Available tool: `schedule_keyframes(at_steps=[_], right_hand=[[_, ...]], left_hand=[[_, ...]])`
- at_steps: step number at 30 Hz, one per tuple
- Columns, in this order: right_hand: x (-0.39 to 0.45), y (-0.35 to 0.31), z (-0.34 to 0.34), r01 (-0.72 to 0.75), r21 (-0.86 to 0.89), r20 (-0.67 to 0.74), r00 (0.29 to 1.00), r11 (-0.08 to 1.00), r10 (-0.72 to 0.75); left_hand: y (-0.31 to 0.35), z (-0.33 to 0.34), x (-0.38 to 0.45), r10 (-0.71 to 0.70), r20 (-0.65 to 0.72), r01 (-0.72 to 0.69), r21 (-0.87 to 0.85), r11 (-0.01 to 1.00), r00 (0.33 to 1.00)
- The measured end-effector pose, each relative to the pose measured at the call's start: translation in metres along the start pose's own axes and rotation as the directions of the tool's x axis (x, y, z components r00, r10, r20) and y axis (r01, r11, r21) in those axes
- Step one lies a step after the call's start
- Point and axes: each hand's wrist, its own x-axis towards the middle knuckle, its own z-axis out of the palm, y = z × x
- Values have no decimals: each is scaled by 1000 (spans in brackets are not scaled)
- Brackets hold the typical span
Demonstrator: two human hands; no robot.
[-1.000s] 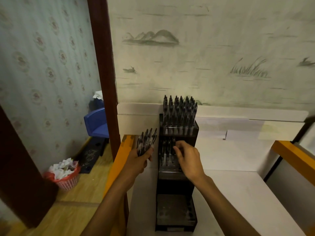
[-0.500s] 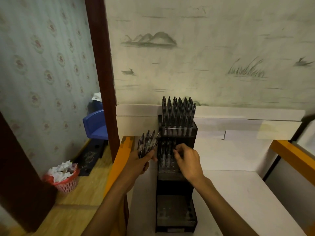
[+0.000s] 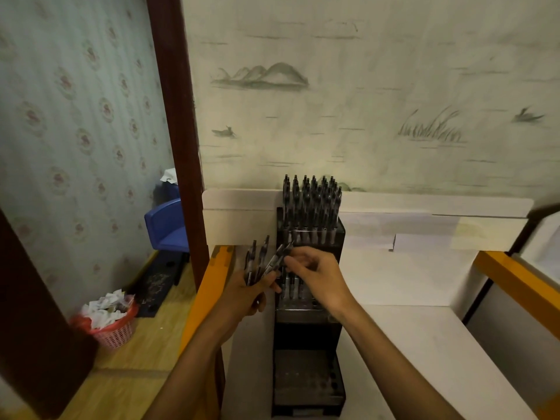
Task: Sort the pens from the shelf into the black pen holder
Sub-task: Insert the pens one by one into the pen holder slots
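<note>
A tall black stepped pen holder [image 3: 307, 328] stands on the white shelf [image 3: 424, 344]. Its top tier is packed with several dark pens [image 3: 310, 204]. A few pens stand in the middle tier [image 3: 292, 287], and the lowest tier shows only bare holes. My left hand [image 3: 247, 294] grips a bundle of several pens [image 3: 260, 262] just left of the holder, tips fanned upward. My right hand [image 3: 316, 274] reaches across the middle tier and pinches one pen of that bundle at its upper end.
A dark wooden door frame [image 3: 175, 131] rises left of the shelf, whose left edge is orange [image 3: 209, 295]. On the floor beyond stand a blue chair [image 3: 165, 227] and a red basket of crumpled paper [image 3: 110, 319]. Another orange-edged panel [image 3: 521, 286] lies right.
My right hand left the middle tier of the holder and moved left to the bundle in my left hand, where it now pinches a pen. The left hand stayed roughly in place.
</note>
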Motion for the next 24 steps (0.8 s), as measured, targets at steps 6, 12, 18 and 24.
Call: schedule_keyframes(at_steps=[6, 12, 18, 24], right_hand=[[0, 1, 4, -72, 182, 16, 997, 981, 70], [5, 4, -7, -86, 277, -164, 977, 957, 135], [9, 16, -36, 18, -43, -318, 948, 999, -31], [8, 24, -43, 67, -316, -299, 940, 946, -167]], left_hand=[[-1, 2, 0, 16, 5, -16, -22, 1000, 1000], [-6, -4, 9, -26, 18, 26, -9, 1000, 1000], [-21, -7, 14, -1, -157, 3, 11, 1000, 988], [-28, -7, 18, -118, -121, 114, -43, 993, 986]])
